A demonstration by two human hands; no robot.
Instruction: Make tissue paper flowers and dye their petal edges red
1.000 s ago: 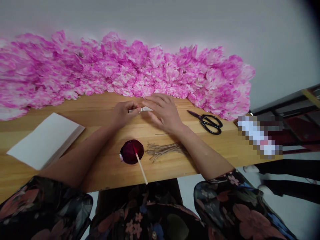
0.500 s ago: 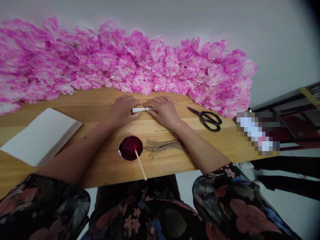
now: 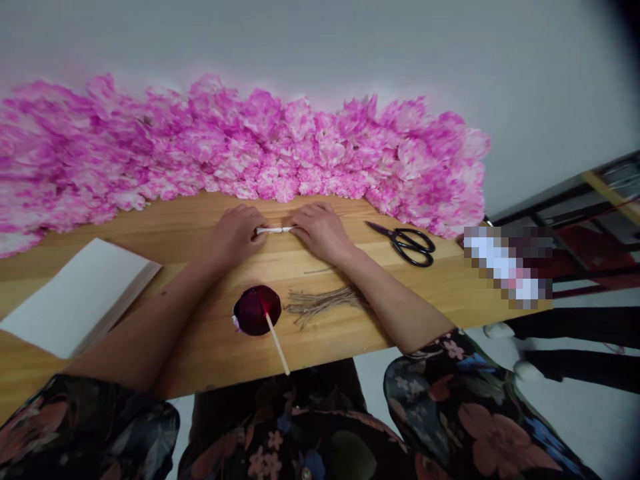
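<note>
Between my two hands lies a narrow folded strip of white paper (image 3: 274,231), pinched in at its middle by a thin tie. My left hand (image 3: 239,233) grips its left end with curled fingers. At the other end, my right hand (image 3: 320,230) has its fingers closed on the strip. Both hands rest low over the wooden table (image 3: 200,363). Nearer my body sits a bowl of dark red liquid (image 3: 250,312), with a pale stick (image 3: 278,345) leaning out of it. A bundle of thin brown twine pieces (image 3: 320,303) lies beside the bowl, partly behind my right forearm.
Black-handled scissors (image 3: 411,245) lie right of my right hand. A stack of white paper (image 3: 83,297) is at the left. Pink and white paper flowers (image 3: 280,147) line the table's back. At the right, a person's dark-clothed legs (image 3: 575,343) show beside a rack (image 3: 595,233).
The strip has turned and now shows a thinner side, still held at both ends. My view has tilted slightly, so the table and flowers sit lower in the picture.
</note>
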